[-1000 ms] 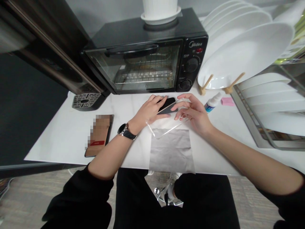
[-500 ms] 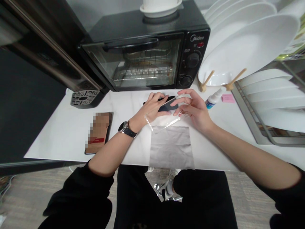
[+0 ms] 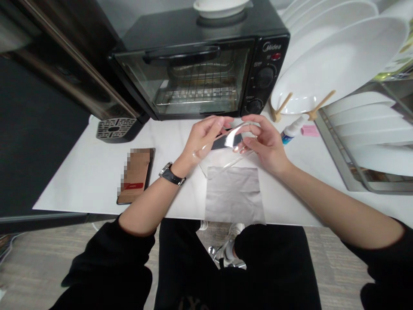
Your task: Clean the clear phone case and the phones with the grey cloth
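Note:
A clear phone case (image 3: 231, 138) is held tilted above the counter, catching a bright glare. My right hand (image 3: 269, 144) grips its right end between thumb and fingers. At the case's far left edge, my left hand (image 3: 206, 133) closes its thumb and fingers on the rim; a dark-strapped watch is on that wrist. Below and behind the case lies a dark flat thing (image 3: 218, 144) like a phone, partly covered by my hands. A grey cloth (image 3: 235, 193) is spread just in front, reaching over the counter's edge.
Behind my hands stands a black toaster oven (image 3: 193, 82). A phone (image 3: 137, 176) with a partly blurred screen lies left, near a drip tray (image 3: 116, 129). Right are a spray bottle (image 3: 293, 130), pink notes (image 3: 309, 131), and white plates (image 3: 342, 64) in wooden stands.
My left hand has come off the dark flat thing and up to the clear case's edge. The case is tilted differently and now shows a strong glare. My right hand keeps its hold.

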A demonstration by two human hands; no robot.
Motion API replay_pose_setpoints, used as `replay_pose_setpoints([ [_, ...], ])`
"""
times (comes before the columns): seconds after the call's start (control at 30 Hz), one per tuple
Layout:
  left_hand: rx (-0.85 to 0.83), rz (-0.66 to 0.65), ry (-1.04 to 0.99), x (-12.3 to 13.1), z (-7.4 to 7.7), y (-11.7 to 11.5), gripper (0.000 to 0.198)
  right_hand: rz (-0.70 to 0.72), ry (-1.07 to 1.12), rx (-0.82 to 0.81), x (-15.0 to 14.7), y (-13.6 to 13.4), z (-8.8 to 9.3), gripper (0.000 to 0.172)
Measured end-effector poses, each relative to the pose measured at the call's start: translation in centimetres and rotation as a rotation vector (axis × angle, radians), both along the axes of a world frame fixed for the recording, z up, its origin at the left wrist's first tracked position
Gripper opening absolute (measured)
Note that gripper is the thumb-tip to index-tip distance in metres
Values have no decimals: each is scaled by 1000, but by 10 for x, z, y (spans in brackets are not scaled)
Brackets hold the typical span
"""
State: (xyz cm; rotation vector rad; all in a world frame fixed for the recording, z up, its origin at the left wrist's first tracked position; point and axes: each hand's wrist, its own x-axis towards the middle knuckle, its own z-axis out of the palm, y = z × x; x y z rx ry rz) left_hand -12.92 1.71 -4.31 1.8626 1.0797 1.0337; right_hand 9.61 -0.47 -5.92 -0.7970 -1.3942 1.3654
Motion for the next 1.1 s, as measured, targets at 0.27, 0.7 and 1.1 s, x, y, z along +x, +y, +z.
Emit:
replay_pose_setpoints([
  [0.27, -835, -535, -331, -3, 22, -16, 86, -137, -189, 252, 0, -8, 3, 55],
  [0.7, -881, -461, -634, 11, 9, -22, 74, -80, -813, 617, 33, -97, 5, 31],
  [1.1, -1007, -404, -766, 21, 3, -24, 72, -385, -389, 194, 31, -100, 39, 22],
])
